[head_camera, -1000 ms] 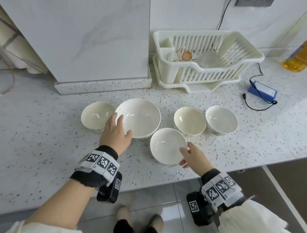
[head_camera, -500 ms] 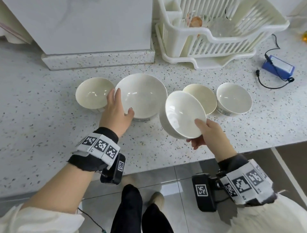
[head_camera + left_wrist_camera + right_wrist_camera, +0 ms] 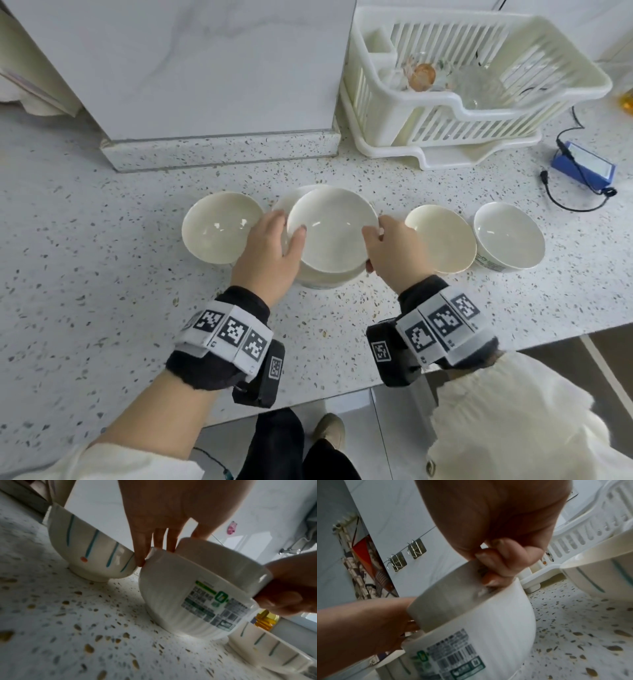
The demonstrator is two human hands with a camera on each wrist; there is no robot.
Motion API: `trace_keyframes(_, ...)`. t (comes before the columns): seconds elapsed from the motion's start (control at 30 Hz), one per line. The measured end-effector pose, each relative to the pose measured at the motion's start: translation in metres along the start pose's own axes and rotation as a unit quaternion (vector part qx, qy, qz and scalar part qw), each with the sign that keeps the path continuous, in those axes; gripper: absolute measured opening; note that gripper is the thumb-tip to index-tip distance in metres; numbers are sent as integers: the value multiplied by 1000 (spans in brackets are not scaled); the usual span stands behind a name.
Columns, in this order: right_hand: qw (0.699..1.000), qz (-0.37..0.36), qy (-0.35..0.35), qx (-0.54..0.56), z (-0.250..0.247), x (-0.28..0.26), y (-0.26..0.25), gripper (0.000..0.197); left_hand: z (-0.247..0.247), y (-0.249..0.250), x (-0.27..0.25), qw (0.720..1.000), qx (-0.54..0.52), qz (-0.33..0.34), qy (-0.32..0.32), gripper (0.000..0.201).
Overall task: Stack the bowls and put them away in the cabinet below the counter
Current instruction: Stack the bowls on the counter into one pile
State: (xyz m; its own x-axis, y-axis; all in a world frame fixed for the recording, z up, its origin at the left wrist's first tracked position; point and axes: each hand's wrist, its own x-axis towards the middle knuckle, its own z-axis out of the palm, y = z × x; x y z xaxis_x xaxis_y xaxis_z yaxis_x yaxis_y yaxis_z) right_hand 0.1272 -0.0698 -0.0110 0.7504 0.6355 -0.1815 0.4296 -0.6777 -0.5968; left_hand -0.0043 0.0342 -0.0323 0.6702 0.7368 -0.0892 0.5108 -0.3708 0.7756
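Right hand (image 3: pixel 394 251): pinches the right rim of the small white bowl (image 3: pixel 332 228), thumb inside the rim and curled fingers (image 3: pixel 496 566) outside
Small white bowl: sits inside the large white bowl (image 3: pixel 325 279), a little tilted; whether it is fully seated I cannot tell
Left hand (image 3: pixel 270 253): fingers nearly straight, lying on the left rim of the large white bowl; thumb touches the left rim of the small white bowl; the little finger reaches down between the large bowl and the bowl on its left
Large white bowl: stands on the speckled counter (image 3: pixel 102 274), a printed label (image 3: pixel 214 608) on its ribbed side
Bowls, counted: five; two nested in the middle, one striped bowl (image 3: pixel 221 231) to the left, two bowls to the right, a cream one (image 3: pixel 442 238) and a white one (image 3: pixel 508 234)
Stripes: blue lines on the outside of the left bowl, seen from the left wrist
Behind: one white dish rack (image 3: pixel 479 85), one blue device (image 3: pixel 582 168) with a black cable
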Motion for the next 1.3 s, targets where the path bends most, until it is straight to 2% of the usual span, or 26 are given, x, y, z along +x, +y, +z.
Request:
trace_keyframes(0.07, 999, -6, -1, -44, 5, 3, -4, 32, 0, -4, 4, 999, 30, 9, -14, 42)
trace_keyframes(0.23, 990, -7, -2, -138, 11, 6, -12, 31, 2, -5, 8, 994, 94, 23, -52, 62)
trace_keyframes(0.47, 984, 2, -14, -180, 9, 8, -12, 30, 10, -5, 8, 988, 139, 14, -62, 62)
trace_keyframes(0.63, 990, 1, -11, -144, 8, 7, 0, 20, 19, 0, 3, 991, 130, 32, -13, 66)
trace_keyframes(0.77, 999, -7, 18, -46, -5, -3, 12, 29, 28, 4, -1, 992, 120, 48, 9, 64)
trace_keyframes(0.9, 994, -29, 96, 42, -26, -13, 34, 28, 38, 7, -3, 988, 150, 43, 20, 61)
trace_keyframes(0.97, 985, -28, 161, 49, -36, -15, 56, 28, 43, 11, -5, 977, 197, 70, 36, 57)
trace_keyframes(1.07, 966, 14, 255, 46, -54, -13, 94, 32, 54, 21, -8, 962, 246, 120, 26, 62)
trace_keyframes(1.13, 958, 73, 275, 25, -65, -13, 116, 40, 61, 29, -11, 960, 246, 131, -8, 73)
trace_keyframes(1.23, 957, 149, 248, 31, -74, -12, 140, 54, 68, 35, -13, 958, 247, 126, -71, 84)
trace_keyframes(1.3, 950, 207, 208, 112, -80, -10, 155, 62, 73, 40, -13, 953, 256, 125, -103, 84)
